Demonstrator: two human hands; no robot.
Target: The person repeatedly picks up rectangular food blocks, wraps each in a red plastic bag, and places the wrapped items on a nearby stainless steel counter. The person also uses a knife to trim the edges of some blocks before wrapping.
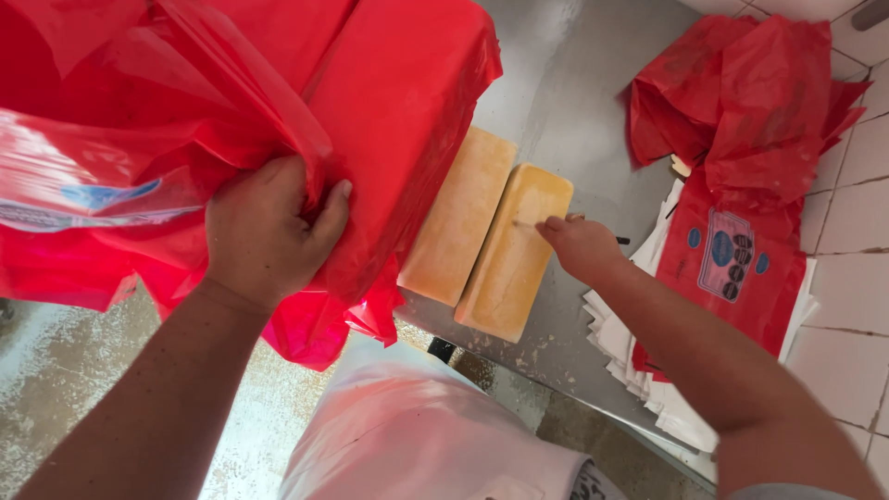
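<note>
My left hand (264, 227) grips a fold of a large red plastic bag (231, 102) that covers the left half of the view and drapes over a block underneath. Two pale yellow rectangular blocks (458, 218) (514, 250) lie side by side on the steel table (574, 83). My right hand (579, 245) rests on the right-hand block, pinching a thin stick-like tool whose tip touches the block's top face; what the tool is cannot be made out.
A crumpled heap of red plastic bags (750, 93) lies at the table's far right. Below it, a flat red printed bag (732, 268) sits on a stack of white sheets (639, 370). White tiled wall (852, 185) at right; wet floor (56, 370) lower left.
</note>
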